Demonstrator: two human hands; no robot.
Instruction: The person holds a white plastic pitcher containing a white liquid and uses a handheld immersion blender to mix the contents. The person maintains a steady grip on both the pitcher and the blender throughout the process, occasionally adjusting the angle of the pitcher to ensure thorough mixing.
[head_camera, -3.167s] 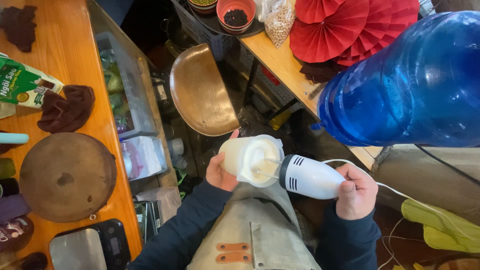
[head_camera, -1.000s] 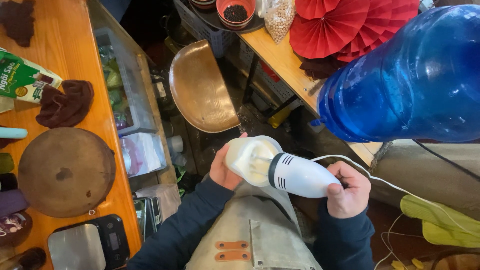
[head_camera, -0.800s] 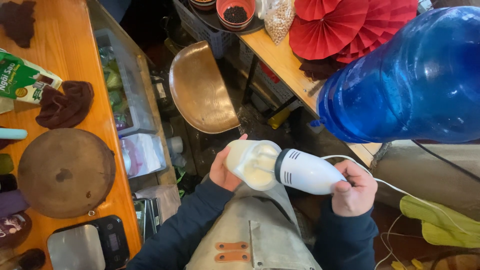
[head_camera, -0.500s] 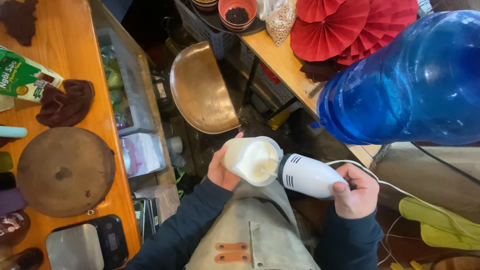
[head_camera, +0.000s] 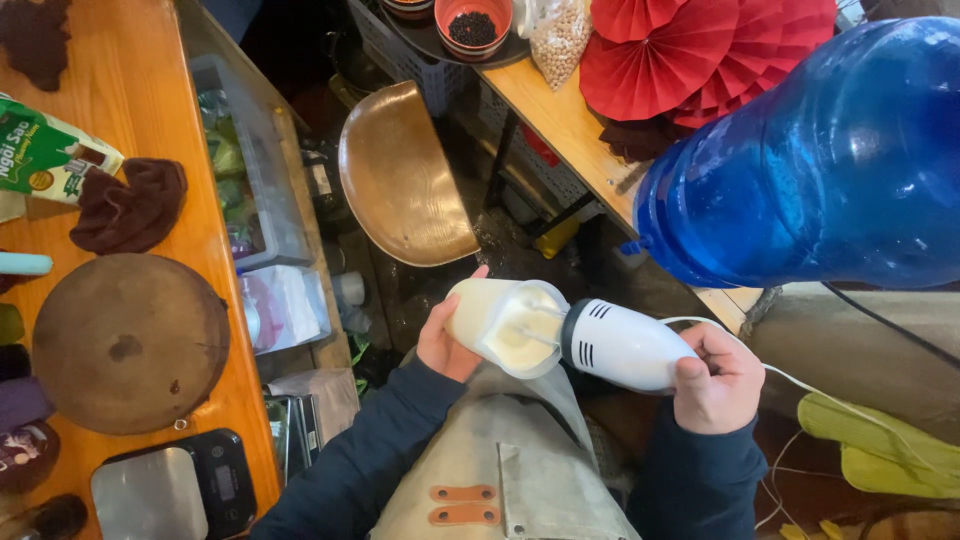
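My left hand (head_camera: 447, 343) grips a translucent plastic cup (head_camera: 487, 318) tilted on its side over my lap, with pale creamy mixture inside. My right hand (head_camera: 718, 378) holds a white electric hand mixer (head_camera: 625, 346) by its rear. The mixer's beaters reach into the cup's mouth and into the cream. A white cord (head_camera: 830, 400) trails from the mixer to the right. I wear a grey apron (head_camera: 520, 470) and dark blue sleeves.
A wooden stool seat (head_camera: 400, 175) stands just beyond the cup. At left is a wooden table (head_camera: 150, 90) with a round wooden board (head_camera: 125, 340), a brown cloth (head_camera: 130, 205), a green carton (head_camera: 45, 150) and a kitchen scale (head_camera: 175, 490). A large blue water jug (head_camera: 830, 160) lies at right, red paper fans (head_camera: 700, 55) behind it.
The cup and mixer have shifted slightly back and forth over my lap, the mixer's angle changing a little. Both hands keep their hold.
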